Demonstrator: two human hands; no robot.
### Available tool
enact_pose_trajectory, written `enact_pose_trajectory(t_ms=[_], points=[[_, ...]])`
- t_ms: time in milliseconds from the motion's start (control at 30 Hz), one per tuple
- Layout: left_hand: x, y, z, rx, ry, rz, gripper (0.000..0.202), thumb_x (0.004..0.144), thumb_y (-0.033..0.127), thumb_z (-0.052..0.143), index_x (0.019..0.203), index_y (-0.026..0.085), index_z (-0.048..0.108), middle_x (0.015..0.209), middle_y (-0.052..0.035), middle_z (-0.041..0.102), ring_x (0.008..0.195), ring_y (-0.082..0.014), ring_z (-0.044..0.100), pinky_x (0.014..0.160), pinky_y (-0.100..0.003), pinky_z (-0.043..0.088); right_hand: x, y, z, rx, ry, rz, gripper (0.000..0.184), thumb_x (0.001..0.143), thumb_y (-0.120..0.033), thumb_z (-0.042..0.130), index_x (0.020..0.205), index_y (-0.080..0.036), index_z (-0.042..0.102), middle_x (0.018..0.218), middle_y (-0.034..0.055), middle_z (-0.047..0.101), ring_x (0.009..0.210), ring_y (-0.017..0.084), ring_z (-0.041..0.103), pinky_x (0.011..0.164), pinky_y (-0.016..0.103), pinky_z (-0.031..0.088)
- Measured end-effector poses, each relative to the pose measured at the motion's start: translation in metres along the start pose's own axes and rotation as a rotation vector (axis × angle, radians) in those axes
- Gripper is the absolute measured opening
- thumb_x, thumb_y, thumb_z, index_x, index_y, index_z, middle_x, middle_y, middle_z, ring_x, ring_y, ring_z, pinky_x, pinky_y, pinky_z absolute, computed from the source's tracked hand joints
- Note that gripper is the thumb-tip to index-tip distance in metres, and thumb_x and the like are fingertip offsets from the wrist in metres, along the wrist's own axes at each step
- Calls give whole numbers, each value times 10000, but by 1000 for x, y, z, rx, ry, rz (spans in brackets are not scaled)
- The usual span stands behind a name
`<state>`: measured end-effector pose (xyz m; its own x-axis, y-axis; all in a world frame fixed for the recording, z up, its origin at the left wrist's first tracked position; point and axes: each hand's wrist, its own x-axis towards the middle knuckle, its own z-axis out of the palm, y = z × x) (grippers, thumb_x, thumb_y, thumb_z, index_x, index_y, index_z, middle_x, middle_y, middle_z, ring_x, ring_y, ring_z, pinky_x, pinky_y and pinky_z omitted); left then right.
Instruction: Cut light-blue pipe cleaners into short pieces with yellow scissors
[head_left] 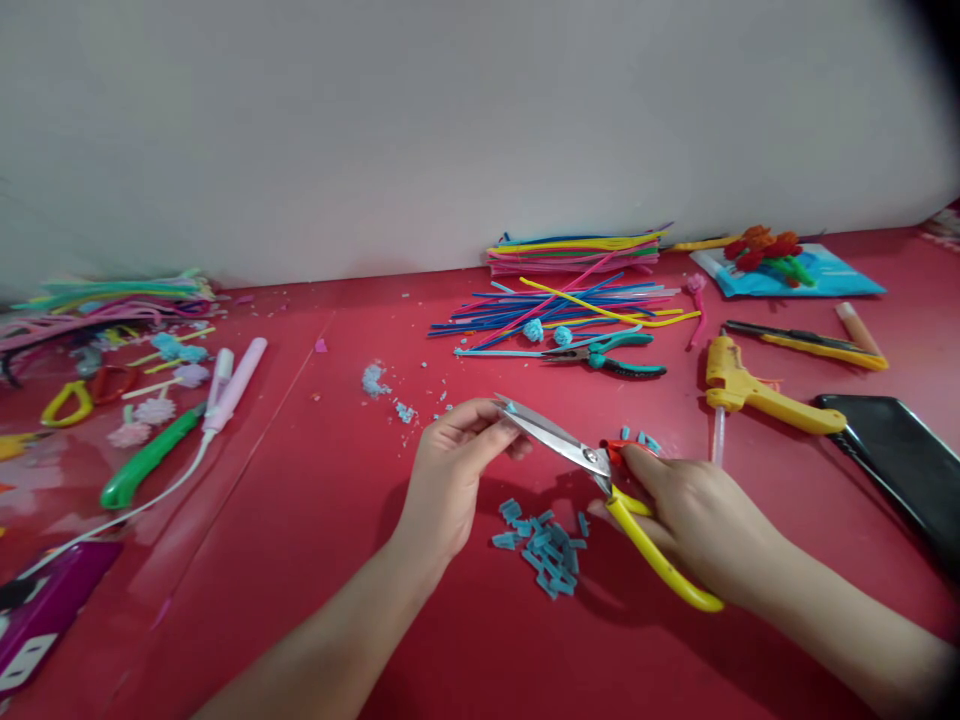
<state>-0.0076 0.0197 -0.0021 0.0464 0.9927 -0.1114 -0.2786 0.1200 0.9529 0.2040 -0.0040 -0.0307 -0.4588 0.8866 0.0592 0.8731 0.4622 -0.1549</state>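
Observation:
My right hand (694, 505) is closed round the handles of a pair of scissors (559, 443), which have a yellow and a red handle. Their blades reach left to the fingertips of my left hand (461, 455). That hand is pinched on a small light-blue piece (511, 407), mostly hidden by the fingers and blade tips. Below the blades lies a pile of short blue cut pieces (547, 550). A few more blue bits (641, 438) lie just behind my right hand. Blue fluff (373, 380) is scattered beyond my left hand.
Pipe cleaners (574, 255) and teal-handled pliers (607, 355) lie at the back. On the right are a yellow glue gun (765, 390), a utility knife (814, 345) and a black phone (900, 450). A pink curling iron (236, 385) and green-handled tool (150, 460) lie left.

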Motion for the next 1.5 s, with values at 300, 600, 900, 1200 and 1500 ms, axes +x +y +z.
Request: enact_pose_trajectory(t_ms=[300, 600, 900, 1200, 1500], points=[[-1, 0, 0, -2, 2, 4, 44, 696, 152, 589, 722, 156, 623, 675, -1, 607, 612, -97, 554, 630, -224, 454, -1, 2, 5, 33, 5, -16, 253, 820, -448, 369, 752, -205, 377, 501, -14, 522, 416, 141, 499, 429, 251, 165], [-1, 2, 0, -5, 5, -13, 51, 691, 161, 591, 733, 155, 620, 678, -1, 603, 614, -103, 556, 632, -232, 454, -2, 2, 4, 31, -14, -5, 254, 821, -449, 362, 744, -208, 381, 506, -9, 526, 422, 147, 511, 429, 251, 170], [-1, 1, 2, -8, -45, -57, 57, 700, 183, 596, 747, 152, 603, 680, -7, 618, 594, -98, 559, 610, -225, 444, 7, -4, -7, 343, -47, 200, 239, 758, -434, 459, 685, -209, 422, 491, -32, 461, 424, 109, 435, 420, 225, 223], [-15, -1, 18, 128, -483, -373, 145, 747, 265, 544, 725, 126, 584, 674, -32, 581, 552, -88, 530, 540, -198, 416, 11, -23, -28, 1263, -197, 385, 198, 782, -380, 442, 725, -193, 474, 363, -98, 371, 313, 72, 374, 368, 193, 324], [-17, -4, 20, 239, -504, -382, 130, 726, 262, 564, 717, 135, 589, 659, -19, 574, 556, -87, 524, 553, -205, 421, 8, -26, -33, 1254, -233, 406, 165, 746, -307, 457, 624, -198, 435, 356, -103, 358, 293, 54, 357, 322, 164, 298]])
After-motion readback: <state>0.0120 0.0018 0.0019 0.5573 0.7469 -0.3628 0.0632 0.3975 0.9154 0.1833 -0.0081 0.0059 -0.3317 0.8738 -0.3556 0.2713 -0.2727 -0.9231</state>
